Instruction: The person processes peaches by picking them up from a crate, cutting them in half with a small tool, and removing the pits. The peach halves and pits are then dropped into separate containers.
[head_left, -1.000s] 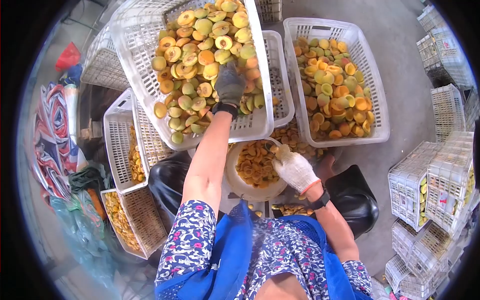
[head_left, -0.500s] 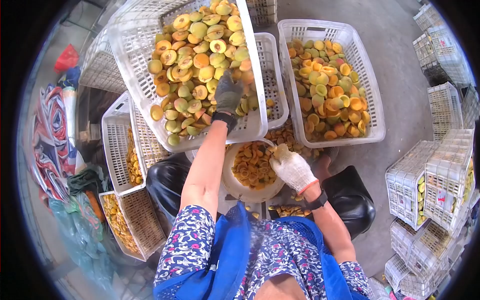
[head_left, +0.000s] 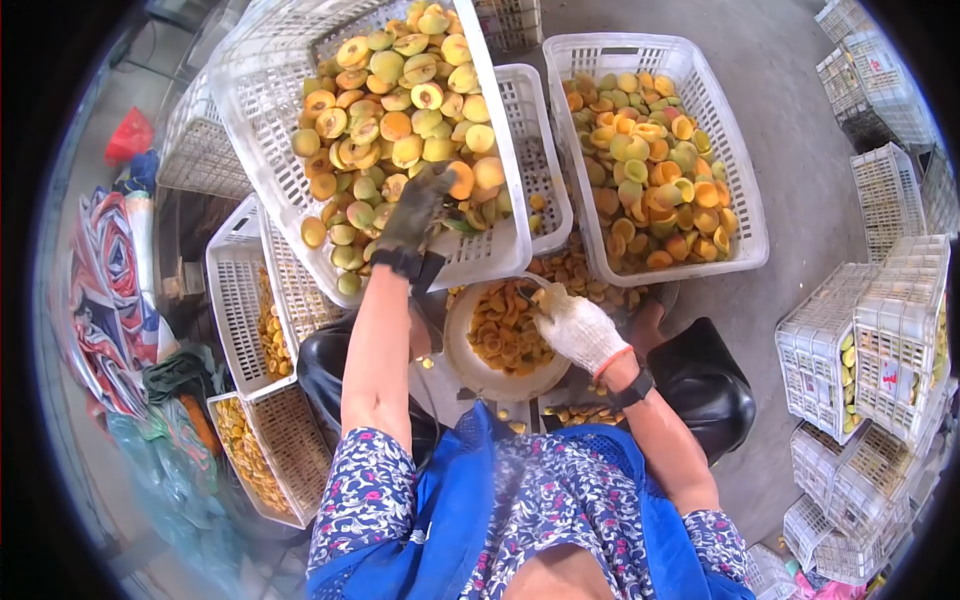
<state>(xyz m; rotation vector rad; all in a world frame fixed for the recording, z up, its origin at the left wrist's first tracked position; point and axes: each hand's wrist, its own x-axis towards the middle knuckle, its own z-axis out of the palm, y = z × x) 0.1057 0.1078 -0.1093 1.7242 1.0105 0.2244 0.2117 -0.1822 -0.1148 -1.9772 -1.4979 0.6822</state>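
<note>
My left hand, in a dark glove, reaches into a tilted white crate of halved apricots, some with the stone showing. Its fingers are smeared by motion beside an orange apricot half. My right hand, in a white knitted glove, is closed at the right rim of a round pale bowl. From its fingers juts a thin dark tool, whose kind I cannot tell. Orange apricot pieces fill the bowl between my knees.
A white crate of hollowed apricot halves stands at the right front. Another white crate sits partly under the tilted one. More crates of fruit are at my left; stacked crates line the right. Plastic sheeting lies far left.
My left hand has moved left and slightly toward me within the tilted crate. My right hand stays at the bowl's rim, turned slightly. The view has shifted a little.
</note>
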